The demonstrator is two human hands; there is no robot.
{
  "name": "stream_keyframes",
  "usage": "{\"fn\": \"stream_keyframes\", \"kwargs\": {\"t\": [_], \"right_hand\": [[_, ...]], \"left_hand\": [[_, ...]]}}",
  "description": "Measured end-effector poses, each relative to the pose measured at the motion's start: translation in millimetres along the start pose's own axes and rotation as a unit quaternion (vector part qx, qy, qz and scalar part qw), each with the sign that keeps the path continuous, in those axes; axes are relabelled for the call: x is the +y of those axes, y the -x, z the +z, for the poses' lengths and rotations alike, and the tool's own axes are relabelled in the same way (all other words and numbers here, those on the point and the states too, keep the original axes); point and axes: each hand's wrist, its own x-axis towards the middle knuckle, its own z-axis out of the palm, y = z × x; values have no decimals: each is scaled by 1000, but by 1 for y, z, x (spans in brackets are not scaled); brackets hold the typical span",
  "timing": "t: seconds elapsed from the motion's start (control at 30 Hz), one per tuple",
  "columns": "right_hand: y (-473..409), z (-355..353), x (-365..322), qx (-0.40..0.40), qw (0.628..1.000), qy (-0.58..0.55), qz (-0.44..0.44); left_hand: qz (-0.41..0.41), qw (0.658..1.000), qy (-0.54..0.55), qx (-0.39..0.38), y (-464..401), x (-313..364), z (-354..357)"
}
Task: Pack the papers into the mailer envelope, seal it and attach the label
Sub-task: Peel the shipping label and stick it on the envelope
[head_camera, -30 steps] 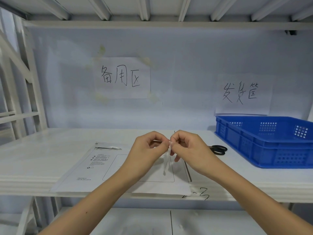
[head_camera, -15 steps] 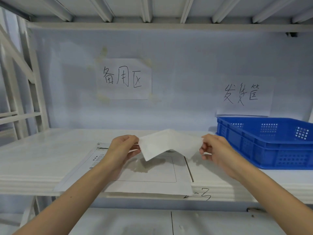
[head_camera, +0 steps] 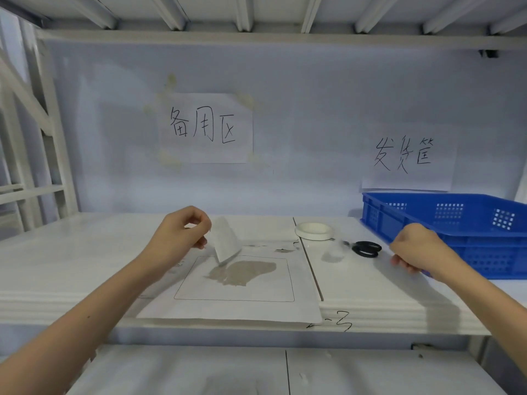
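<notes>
Near the middle of the frame, on the white shelf [head_camera: 71, 269], the mailer envelope [head_camera: 228, 309] is lying flat with its front edge sticking out a little over the shelf's front edge. A thin box outline is printed on its top side. Just above the envelope, left of the middle of the frame, the left hand [head_camera: 182, 232] is pinching the label [head_camera: 226, 240] by its upper edge between the thumb and the fingers. The label is a small white sheet, and it is hanging down tilted, with its lower corner close over the outlined box, making a gray shadow on the envelope. It is too hard to tell if that corner is touching the envelope. Over at the right of the frame, the right hand [head_camera: 413, 249] is hanging above the shelf with its fingers curled under, just in front of the blue crate [head_camera: 456, 223]. The fingers are blurry, so it is not clear if that hand is holding anything. Between the two hands, a roll of white tape [head_camera: 313, 230] is lying flat on the shelf, and a pair of black-handled scissors [head_camera: 365, 248] is lying just to its right. Two paper signs with handwriting are stuck on the back wall, one [head_camera: 205, 128] above the envelope and one [head_camera: 407, 161] above the crate.
</notes>
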Motion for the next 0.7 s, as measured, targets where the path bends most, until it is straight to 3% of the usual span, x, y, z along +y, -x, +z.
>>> {"fn": "stream_keyframes", "kwargs": {"t": [0.1, 0.2, 0.3, 0.43, 0.53, 0.7], "right_hand": [[11, 4, -17, 67, 992, 60, -93], [31, 15, -52, -29, 986, -76, -144], [41, 26, -84, -204, 941, -256, -81], [37, 42, -109, -330, 887, -324, -18], [35, 51, -116, -373, 849, -372, 28], [33, 63, -115, -359, 821, -439, 73]], "left_hand": [[34, 999, -22, -9, 3, 12, 0], [72, 995, -68, -19, 10, 27, 4], [124, 984, -122, -27, 19, 40, 11], [216, 959, -184, -30, 29, 44, 19], [284, 933, -220, -30, 33, 37, 20], [346, 891, -290, -40, 36, 23, 9]]}}
